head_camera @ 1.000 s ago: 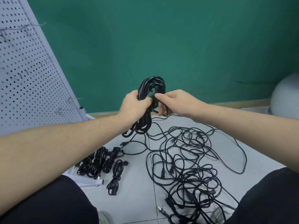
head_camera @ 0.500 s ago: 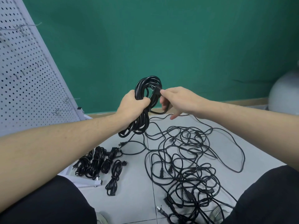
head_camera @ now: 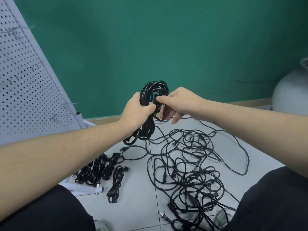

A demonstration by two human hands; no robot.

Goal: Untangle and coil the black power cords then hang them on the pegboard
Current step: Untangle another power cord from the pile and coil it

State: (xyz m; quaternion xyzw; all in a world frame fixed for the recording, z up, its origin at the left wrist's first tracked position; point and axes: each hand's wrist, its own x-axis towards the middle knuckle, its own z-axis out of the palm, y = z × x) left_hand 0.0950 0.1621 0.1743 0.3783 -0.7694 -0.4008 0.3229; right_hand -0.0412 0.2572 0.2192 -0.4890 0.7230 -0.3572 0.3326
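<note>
Upright, the coiled cord hangs lengthwise in the left hand's closed grip, right hand pinching its end.

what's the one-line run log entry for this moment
left hand grips coil | right hand pinches cord end at coil | tangle on floor | pegboard bare

grey tiled floor, tangled cords, coiled bundles
</note>
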